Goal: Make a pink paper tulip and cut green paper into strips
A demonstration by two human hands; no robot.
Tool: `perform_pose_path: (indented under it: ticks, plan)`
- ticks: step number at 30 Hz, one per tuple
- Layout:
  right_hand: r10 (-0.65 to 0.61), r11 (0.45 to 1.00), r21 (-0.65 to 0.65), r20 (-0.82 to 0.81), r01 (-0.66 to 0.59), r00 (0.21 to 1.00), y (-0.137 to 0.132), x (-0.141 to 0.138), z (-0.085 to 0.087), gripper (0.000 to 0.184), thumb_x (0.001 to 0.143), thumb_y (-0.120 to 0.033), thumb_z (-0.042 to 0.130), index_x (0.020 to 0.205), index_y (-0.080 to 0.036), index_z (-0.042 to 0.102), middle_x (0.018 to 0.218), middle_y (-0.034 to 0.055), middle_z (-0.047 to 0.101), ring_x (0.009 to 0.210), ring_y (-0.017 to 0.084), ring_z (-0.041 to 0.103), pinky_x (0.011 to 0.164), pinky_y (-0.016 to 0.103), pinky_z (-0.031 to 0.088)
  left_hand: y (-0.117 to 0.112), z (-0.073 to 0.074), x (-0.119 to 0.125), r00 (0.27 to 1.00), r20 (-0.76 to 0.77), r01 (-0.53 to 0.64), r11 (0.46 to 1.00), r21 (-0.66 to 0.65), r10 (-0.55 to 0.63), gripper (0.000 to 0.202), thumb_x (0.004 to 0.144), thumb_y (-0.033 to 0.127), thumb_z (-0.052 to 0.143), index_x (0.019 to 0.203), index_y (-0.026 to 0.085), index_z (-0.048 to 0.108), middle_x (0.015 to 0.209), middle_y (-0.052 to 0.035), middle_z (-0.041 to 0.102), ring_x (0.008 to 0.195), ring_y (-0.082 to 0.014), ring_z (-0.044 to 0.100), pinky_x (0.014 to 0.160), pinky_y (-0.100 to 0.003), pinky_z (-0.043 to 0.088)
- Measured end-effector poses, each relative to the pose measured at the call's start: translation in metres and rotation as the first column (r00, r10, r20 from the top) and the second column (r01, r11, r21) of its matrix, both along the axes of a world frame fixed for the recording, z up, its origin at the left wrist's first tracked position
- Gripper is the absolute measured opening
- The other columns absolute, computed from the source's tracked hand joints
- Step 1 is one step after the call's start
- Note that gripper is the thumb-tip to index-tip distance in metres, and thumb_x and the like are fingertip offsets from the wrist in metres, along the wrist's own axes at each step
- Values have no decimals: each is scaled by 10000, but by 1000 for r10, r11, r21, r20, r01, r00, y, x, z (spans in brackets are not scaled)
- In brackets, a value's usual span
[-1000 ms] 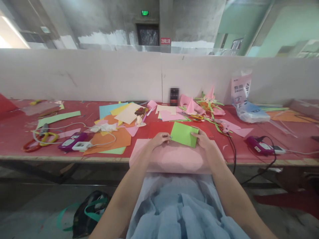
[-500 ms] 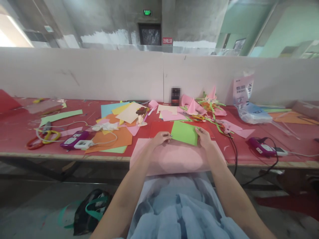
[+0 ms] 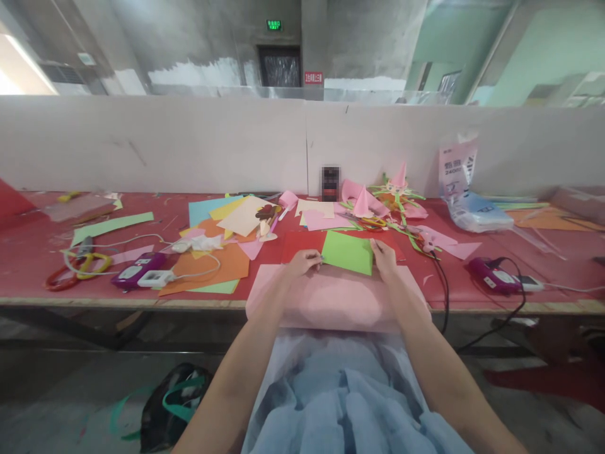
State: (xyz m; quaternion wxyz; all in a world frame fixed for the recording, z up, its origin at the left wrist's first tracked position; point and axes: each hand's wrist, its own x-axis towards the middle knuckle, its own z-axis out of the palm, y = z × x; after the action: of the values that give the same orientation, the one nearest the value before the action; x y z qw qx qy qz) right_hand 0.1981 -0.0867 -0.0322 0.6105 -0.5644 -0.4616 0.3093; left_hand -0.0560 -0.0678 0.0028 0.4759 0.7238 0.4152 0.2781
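Both hands are in use: the left hand (image 3: 305, 261) has its fingers curled in with the tips closed on the left edge of the green paper (image 3: 347, 252); the right hand (image 3: 385, 257) pinches the right edge, thumb against fingers. Position of the paper: between the hands, tilted slightly, in front of the red paper (image 3: 300, 244) and over the far part of the pink sheet (image 3: 331, 302) at the near edge of the worktop (image 3: 28, 258).

Handling, as judged: very light, thin, moderately stiff, readily creased or torn, not notably slippery. Suitable hold: opposite edges or corners, with light pressure and the middle left untouched. The view is too small to show whether it is single or folded, or how the fingertips lie behind it.

Surroundings: beyond the paper, a pink cone (image 3: 363, 203) stands just behind yellow-handled scissors (image 3: 373, 223); these would hinder a reach forward. To the left, orange paper (image 3: 224, 260) lies among overlapping sheets, with a white cable (image 3: 208, 272) across it. To the right, a black cord (image 3: 444, 293) hangs over the worktop's edge, near the right forearm, and could snag. No object is seen between the hands other than the paper.
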Motion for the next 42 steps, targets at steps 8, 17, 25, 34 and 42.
perform_pose_path:
  ticks: [8,17,25,34,42]
  plan:
    - [33,998,49,-30,-32,999,1,-2,-4,382,666,-513,561,797,-160,630,788,25,623,691,148,517,613,240,411,0,0,-2,1000,26,5,1000,4,-5,236,700,359,518,581,156,493,521,22,517,480,-81,467,498,-207,350]
    - [65,995,-77,60,-60,996,4,-7,-9,387,607,-540,609,582,-162,532,553,-28,509,508,96,427,482,226,339,4,-7,-1,999,43,-19,1000,-9,20,258,688,406,518,617,159,503,512,26,504,475,-85,469,474,-204,346]
    - [70,996,-58,-22,-71,997,3,-8,-6,386,588,-558,615,625,-181,543,520,-32,492,497,111,440,450,239,359,1,-3,1,998,63,12,999,-36,-9,241,670,374,543,571,160,493,494,23,507,477,-86,471,505,-215,367]
    - [196,978,-39,-156,-204,968,3,-7,-11,392,572,-562,639,675,-191,566,557,-18,540,519,132,497,490,264,412,-1,2,2,999,52,18,996,-85,-13,206,672,337,536,585,154,503,529,14,544,512,-99,507,542,-228,393]
    - [185,980,-77,13,-184,983,-3,-12,-1,326,632,-496,615,596,-178,558,558,-23,528,502,109,457,496,249,378,4,-3,4,988,87,-118,988,-95,127,168,662,250,577,797,157,539,718,0,601,612,-120,555,611,-250,435]
